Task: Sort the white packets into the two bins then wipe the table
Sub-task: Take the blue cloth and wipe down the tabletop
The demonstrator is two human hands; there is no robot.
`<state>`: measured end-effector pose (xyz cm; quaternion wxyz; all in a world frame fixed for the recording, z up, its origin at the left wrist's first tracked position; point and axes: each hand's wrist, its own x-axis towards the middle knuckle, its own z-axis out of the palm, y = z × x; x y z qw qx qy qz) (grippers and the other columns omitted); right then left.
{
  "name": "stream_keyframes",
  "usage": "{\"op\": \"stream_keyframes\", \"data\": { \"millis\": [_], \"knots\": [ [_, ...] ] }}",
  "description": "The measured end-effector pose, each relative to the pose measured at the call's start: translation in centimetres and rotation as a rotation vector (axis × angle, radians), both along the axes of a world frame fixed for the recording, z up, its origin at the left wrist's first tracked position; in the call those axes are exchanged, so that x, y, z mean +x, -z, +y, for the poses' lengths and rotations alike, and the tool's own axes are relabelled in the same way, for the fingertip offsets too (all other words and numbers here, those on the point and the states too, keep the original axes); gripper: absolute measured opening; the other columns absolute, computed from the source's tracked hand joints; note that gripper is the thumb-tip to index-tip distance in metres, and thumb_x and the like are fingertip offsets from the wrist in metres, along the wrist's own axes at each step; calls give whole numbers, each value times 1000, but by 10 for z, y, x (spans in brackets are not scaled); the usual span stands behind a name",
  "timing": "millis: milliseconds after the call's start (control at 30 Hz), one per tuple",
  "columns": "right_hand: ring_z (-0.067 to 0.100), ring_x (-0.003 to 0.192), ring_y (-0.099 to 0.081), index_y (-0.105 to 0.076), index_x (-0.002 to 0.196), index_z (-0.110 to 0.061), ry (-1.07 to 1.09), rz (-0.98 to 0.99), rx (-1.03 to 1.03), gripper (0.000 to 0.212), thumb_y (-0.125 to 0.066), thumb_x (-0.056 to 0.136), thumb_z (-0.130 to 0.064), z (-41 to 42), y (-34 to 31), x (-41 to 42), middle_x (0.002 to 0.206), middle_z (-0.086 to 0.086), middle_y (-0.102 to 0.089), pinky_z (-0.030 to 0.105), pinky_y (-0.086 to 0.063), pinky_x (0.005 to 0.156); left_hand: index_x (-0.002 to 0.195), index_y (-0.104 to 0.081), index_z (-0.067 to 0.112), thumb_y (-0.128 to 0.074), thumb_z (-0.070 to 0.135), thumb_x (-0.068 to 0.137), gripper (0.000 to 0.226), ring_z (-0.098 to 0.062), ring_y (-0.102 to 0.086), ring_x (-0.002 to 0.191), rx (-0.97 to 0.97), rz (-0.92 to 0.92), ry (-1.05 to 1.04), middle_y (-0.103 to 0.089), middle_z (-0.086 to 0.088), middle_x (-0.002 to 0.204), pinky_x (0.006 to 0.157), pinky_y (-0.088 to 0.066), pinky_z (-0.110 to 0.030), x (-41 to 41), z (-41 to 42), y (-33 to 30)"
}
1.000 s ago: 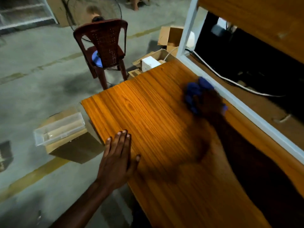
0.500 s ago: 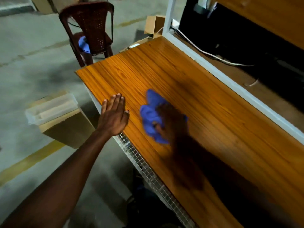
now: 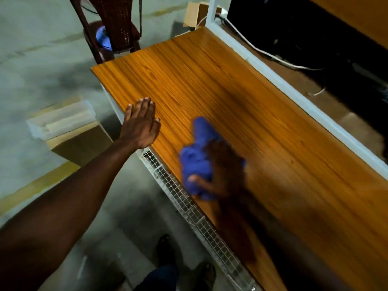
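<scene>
A blue cloth [image 3: 197,156] lies crumpled on the orange wooden table [image 3: 210,80], close to its near edge. My right hand [image 3: 224,171] is blurred with motion and grips the cloth, thumb curled over its near side. My left hand [image 3: 141,120] lies flat on the table's left near edge with straight fingers. A clear plastic bin [image 3: 60,119] sits on a cardboard box [image 3: 81,141] on the floor, left of the table. No white packets show on the table.
A dark red plastic chair [image 3: 113,24] stands beyond the table's far left corner. A white frame rail [image 3: 294,97] bounds the table's right side, with cables behind it. A wire mesh tray [image 3: 195,217] hangs under the near edge. Cardboard boxes [image 3: 195,15] sit at the far end.
My right hand has swept the blue cloth from the far right rail toward the table's near edge. The view has tilted downward. My left hand has stayed flat on the table edge.
</scene>
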<state>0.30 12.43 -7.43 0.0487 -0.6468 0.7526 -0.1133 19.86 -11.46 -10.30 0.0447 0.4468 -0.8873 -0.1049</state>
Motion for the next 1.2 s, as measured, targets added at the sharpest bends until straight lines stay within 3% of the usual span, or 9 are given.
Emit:
{"op": "stream_keyframes", "data": {
  "millis": [67, 167, 300, 567, 633, 733, 867, 967, 1200],
  "knots": [
    [28, 150, -30, -40, 152, -18, -139, 60, 51, 93, -39, 84, -81, 14, 5, 47, 160, 8, -36, 54, -24, 120, 156, -11, 8, -15, 48, 100, 69, -28, -2, 152, 13, -23, -20, -7, -13, 165, 120, 4, -48, -1, 1, -2],
    [34, 140, -45, -49, 145, -11, -116, 35, -54, 83, -38, 92, -72, 17, 14, -1, 150, 15, -50, 54, -37, 110, 156, -10, 9, -14, 55, 101, 72, -30, -2, 152, 44, -43, -12, -6, -14, 165, 120, 1, -52, -8, 14, -13],
    [43, 122, -56, -54, 137, -1, 301, 66, -22, 81, -29, 98, -68, 49, 11, -142, 133, 26, -59, 50, -44, 104, 156, -13, 11, -13, 59, 101, 72, -30, -5, 152, 1, 13, 186, -9, -14, 164, 121, -4, -53, -51, 92, -33],
    [42, 145, -31, -36, 150, -6, 845, 48, 156, 107, -4, 80, -80, 134, 0, -300, 157, 23, -35, 58, -26, 117, 157, -3, 6, -10, 53, 101, 73, -25, 8, 152, 21, -96, 315, 2, -11, 165, 121, 3, -51, -130, 216, -5],
    [42, 139, -39, -42, 146, -7, 773, 11, 138, 104, -8, 81, -81, 126, -2, -267, 150, 23, -43, 57, -31, 114, 157, -6, 6, -10, 52, 100, 73, -25, 3, 152, -6, -115, 309, -2, -11, 165, 122, 1, -50, -130, 214, -4],
    [41, 118, -58, -57, 132, -9, 505, 2, 2, 78, -40, 85, -68, 132, -1, -152, 128, 22, -61, 50, -46, 100, 156, -11, 6, -8, 51, 98, 73, -26, -3, 153, -29, -135, 310, -8, -10, 165, 122, -2, -50, -133, 214, -4],
    [30, 149, -34, -49, 148, -15, -2, 48, -61, 79, -35, 92, -70, 199, 10, -2, 156, 10, -44, 58, -26, 118, 153, -25, 3, -19, 41, 95, 70, -31, -20, 150, -86, -155, 335, -22, -16, 161, 120, -11, -51, -129, 211, 0],
    [26, 148, -36, -51, 146, -18, -105, 69, -94, 76, -41, 92, -70, 223, 16, -35, 157, 6, -43, 56, -29, 117, 154, -23, 6, -30, 43, 99, 67, -29, -18, 150, -112, -128, 328, -21, -14, 162, 120, -12, -51, -128, 210, 1],
    [44, 123, -54, -50, 138, -7, 722, 66, 20, 92, -20, 88, -78, 254, 3, -311, 135, 25, -56, 55, -44, 103, 157, -10, 10, -3, 56, 96, 77, -20, 0, 152, -64, -94, 327, -7, -7, 165, 123, -2, -46, -129, 214, -5]
  ]
}}
